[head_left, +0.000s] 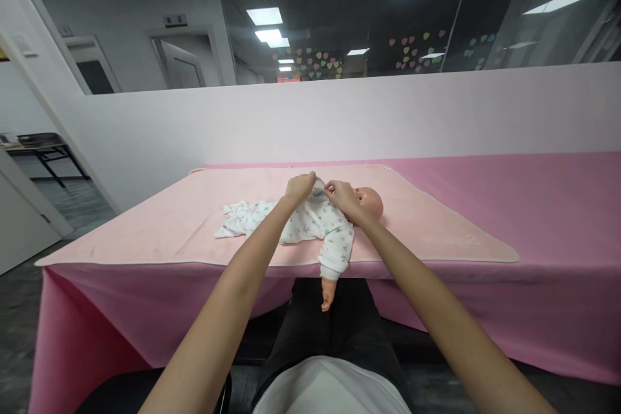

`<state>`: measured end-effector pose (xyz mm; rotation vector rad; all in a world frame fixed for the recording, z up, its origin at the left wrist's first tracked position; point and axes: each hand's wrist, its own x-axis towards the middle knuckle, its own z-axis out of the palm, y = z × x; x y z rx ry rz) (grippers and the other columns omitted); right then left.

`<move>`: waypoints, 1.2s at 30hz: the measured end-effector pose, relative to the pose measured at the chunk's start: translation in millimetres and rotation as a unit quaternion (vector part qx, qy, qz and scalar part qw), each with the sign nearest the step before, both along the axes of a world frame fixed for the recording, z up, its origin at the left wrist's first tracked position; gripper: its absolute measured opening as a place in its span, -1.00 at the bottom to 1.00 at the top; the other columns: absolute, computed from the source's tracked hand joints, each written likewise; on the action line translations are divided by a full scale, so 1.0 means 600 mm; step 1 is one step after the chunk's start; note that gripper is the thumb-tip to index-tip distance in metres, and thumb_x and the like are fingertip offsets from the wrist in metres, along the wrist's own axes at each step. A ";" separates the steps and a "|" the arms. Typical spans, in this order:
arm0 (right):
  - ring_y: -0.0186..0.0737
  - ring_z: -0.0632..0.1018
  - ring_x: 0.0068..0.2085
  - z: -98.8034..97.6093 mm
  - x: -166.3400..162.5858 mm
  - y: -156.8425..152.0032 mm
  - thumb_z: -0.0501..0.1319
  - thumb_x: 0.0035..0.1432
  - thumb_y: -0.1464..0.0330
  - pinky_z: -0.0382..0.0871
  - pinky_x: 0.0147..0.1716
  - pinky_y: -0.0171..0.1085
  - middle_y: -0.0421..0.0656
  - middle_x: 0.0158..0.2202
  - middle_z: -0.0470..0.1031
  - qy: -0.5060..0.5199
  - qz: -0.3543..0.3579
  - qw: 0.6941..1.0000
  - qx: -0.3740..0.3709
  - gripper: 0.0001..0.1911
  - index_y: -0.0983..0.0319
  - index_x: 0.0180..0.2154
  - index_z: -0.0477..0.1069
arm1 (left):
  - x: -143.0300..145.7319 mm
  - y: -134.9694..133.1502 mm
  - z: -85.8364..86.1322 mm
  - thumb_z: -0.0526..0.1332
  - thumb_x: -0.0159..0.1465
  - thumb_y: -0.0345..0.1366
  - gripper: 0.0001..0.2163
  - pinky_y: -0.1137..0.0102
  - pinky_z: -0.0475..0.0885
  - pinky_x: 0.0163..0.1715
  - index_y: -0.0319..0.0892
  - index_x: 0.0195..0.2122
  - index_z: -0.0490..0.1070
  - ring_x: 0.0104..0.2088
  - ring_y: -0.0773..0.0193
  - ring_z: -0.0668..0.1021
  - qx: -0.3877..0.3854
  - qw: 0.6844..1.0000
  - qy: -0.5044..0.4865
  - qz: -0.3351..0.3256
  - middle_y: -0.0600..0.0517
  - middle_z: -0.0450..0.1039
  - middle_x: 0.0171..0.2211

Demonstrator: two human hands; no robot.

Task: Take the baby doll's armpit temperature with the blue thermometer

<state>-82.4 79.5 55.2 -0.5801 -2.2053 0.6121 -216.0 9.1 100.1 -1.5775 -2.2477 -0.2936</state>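
A baby doll (370, 202) lies on its back with its head to the right. It is dressed in a white patterned baby outfit (303, 223), and one doll arm (328, 291) hangs over the table's front edge. My left hand (301, 186) is closed on the outfit's fabric near the doll's upper chest, on the far side. My right hand (341, 196) pinches the same garment close to the doll's chin, and a small bluish bit shows between the hands. The doll's other arm is hidden behind my hands.
Under the doll a pale pink pad (436, 233) is spread over a table with a pink cloth (557, 220). Behind it stands a white low wall (339, 119) with glass above. At the left are a doorway and a dark folding table (46, 145).
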 end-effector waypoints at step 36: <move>-0.34 0.44 -0.66 -0.249 0.210 0.032 0.28 -0.20 0.17 0.28 -0.70 -0.40 -0.17 -0.61 0.46 0.133 -0.059 0.923 -0.357 -0.70 0.27 -0.45 0.40 | -0.003 -0.175 -0.055 0.07 0.23 -0.20 -0.80 0.47 0.34 -0.22 -0.09 -0.28 0.47 -0.19 0.31 0.48 0.077 0.985 -0.066 -0.140 0.05 0.46 -0.21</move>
